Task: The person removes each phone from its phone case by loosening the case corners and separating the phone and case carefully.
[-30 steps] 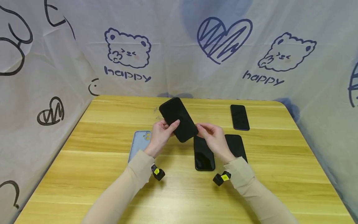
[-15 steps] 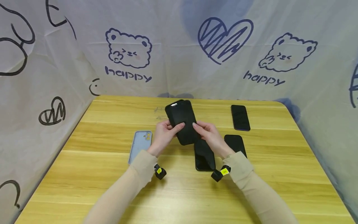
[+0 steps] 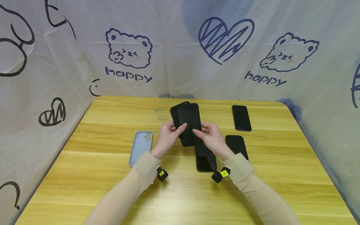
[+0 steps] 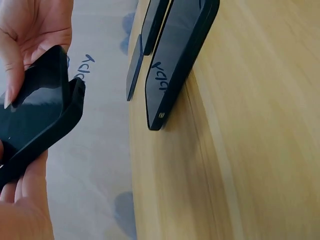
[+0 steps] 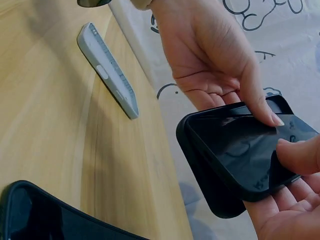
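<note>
Holding a glossy black phone (image 3: pixel 189 116) and what looks like a black case (image 3: pixel 174 115) raised over the middle of the tabletop (image 3: pixel 180 200), both hands work together. The left hand (image 3: pixel 168 136) presses its thumb on the phone's face, its fingers curled beneath the stack; the right hand (image 3: pixel 212 138) pinches likewise from the other side, so neither is spread wide. The two pieces lie askew, corners not matching. This step probably goes best if the left fingers steady the case from below while the right ones turn the phone until the edges run parallel, with pressure only once the corners agree.

Of the containers, a light blue case (image 3: pixel 140 148) lies leftmost, inner side up, with no phone inside. The black case has the phone across it, apparently not seated in it. Partly below the right hand, a thick-rimmed phone (image 3: pixel 205 159) lies screen up; the rim suggests a case. Farther right lie a dark phone (image 3: pixel 237 146) and, behind it, another phone (image 3: pixel 241 118); whether either is cased, I cannot tell.
</note>
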`<act>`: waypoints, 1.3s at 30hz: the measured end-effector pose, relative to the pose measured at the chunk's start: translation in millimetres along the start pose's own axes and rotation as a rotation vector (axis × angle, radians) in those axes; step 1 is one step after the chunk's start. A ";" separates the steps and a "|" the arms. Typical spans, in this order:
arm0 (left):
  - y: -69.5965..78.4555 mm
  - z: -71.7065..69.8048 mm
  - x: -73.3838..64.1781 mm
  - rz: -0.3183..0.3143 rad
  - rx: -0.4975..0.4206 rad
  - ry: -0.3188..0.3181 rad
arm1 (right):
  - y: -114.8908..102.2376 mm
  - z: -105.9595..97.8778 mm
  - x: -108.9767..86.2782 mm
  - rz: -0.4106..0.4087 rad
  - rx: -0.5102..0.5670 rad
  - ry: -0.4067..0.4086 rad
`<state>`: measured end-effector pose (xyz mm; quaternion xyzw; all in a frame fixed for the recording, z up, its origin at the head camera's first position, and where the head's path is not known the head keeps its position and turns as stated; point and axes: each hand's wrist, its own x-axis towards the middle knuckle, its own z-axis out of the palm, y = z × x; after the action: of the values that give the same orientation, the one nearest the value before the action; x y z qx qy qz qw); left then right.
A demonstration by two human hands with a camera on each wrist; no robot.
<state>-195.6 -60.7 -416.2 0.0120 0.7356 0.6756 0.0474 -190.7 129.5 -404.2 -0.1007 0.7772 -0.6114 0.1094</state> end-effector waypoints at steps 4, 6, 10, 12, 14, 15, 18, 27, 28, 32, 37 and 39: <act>2.9 -5.0 -2.9 0.019 -0.014 -0.096 | 0.9 0.5 -0.7 -0.010 -0.004 0.039; 4.2 -8.0 -3.8 0.031 -0.036 -0.154 | 1.2 0.2 -1.0 -0.006 -0.009 0.059; 5.1 -13.6 -5.2 0.019 -0.058 -0.235 | 1.6 -1.6 -2.4 0.001 -0.032 0.087; 5.4 -15.7 -5.7 0.016 -0.031 -0.231 | 2.1 -3.0 -3.4 0.003 -0.031 0.087; 6.5 -17.4 -6.2 0.021 0.012 -0.206 | 2.8 -5.7 -4.6 0.010 -0.018 0.085; 7.6 -18.3 -6.4 0.021 0.030 -0.188 | 3.3 -7.3 -5.2 0.016 -0.005 0.083; 10.3 -23.0 -6.7 0.006 0.072 -0.144 | 4.3 -14.0 -7.4 0.044 0.055 0.076; -1.9 -54.6 -10.6 -0.232 -0.020 -0.249 | 14.8 -35.7 -6.6 0.136 0.398 0.053; -5.7 -57.6 -11.5 -0.255 -0.019 -0.268 | 16.3 -37.8 -6.0 0.147 0.418 0.059; -18.0 -65.5 -17.3 -0.318 0.046 -0.313 | 21.7 -43.6 -4.0 0.182 0.454 0.082; -26.9 -69.1 -22.5 -0.332 0.121 -0.312 | 24.3 -45.6 -3.2 0.206 0.472 0.077; -28.9 -69.9 -23.7 -0.327 0.146 -0.302 | 24.5 -45.6 -2.9 0.224 0.485 0.079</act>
<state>-176.7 -134.6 -437.9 -0.0031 0.7591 0.5946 0.2649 -201.8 178.3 -417.5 0.0389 0.6181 -0.7672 0.1668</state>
